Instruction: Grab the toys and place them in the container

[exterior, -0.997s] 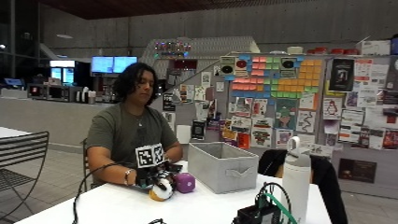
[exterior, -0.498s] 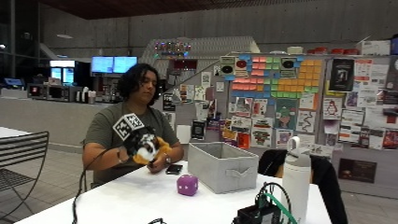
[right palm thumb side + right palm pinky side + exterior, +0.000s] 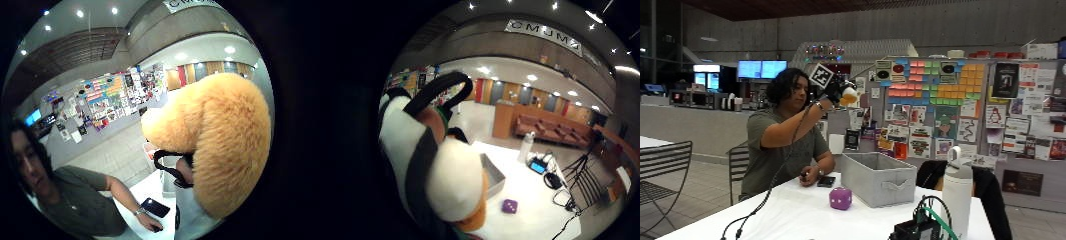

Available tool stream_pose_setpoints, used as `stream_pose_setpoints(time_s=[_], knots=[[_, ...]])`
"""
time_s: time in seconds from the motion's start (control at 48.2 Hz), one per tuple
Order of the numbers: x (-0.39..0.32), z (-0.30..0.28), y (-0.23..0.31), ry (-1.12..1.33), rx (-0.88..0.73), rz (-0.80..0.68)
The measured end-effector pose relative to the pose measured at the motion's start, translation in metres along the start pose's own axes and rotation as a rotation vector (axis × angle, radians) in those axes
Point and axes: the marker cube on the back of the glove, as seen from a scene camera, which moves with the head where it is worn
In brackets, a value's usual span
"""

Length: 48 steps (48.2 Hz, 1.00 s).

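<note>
My gloved right hand (image 3: 834,91) is raised to head height, well above the table, and grips a plush toy (image 3: 849,94) coloured orange, white and black. The same toy fills the palm views: its white and black side (image 3: 427,165) and its orange fur (image 3: 220,135). A grey fabric container (image 3: 877,178) stands open on the white table (image 3: 786,215), below and to the right of the hand. A purple dice-like toy (image 3: 840,198) sits on the table in front of the container, also seen from above (image 3: 509,206).
The person's bare hand (image 3: 808,177) rests on the table beside a black phone (image 3: 826,181). A white bottle (image 3: 957,197) and a black device with cables (image 3: 919,229) stand at the table's near right. A metal chair (image 3: 663,170) is at the left.
The right hand has lifted the plush toy from the table, beside the purple toy, up to head height. The purple toy stays on the table.
</note>
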Motion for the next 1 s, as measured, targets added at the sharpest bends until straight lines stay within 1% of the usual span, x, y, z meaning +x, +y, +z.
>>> stream_pose_setpoints(time_s=[0.083,0.166,0.208,0.27,0.332,0.395,0.436,0.498,0.602,0.665,0.748,0.789,0.872,0.997], knots=[[0.018,0.050,-0.010,0.066,-0.056,0.043],[0.025,0.082,-0.008,0.094,-0.081,0.094],[0.021,0.092,-0.003,0.053,-0.117,0.080],[0.030,0.106,0.012,0.043,-0.251,0.001],[0.048,0.112,0.027,0.054,-0.334,-0.039],[0.063,0.108,0.036,0.050,-0.322,-0.027],[0.069,0.102,0.042,0.012,-0.312,0.006],[0.085,0.095,0.057,-0.010,-0.311,0.107],[0.128,0.094,0.106,0.078,-0.338,0.266],[0.154,0.099,0.140,0.091,-0.378,0.355],[0.198,0.111,0.198,0.108,-0.489,0.506],[0.216,0.121,0.231,0.160,-0.566,0.550],[0.234,0.139,0.283,0.250,-0.692,0.570],[0.235,0.160,0.334,0.376,-0.790,0.528]])
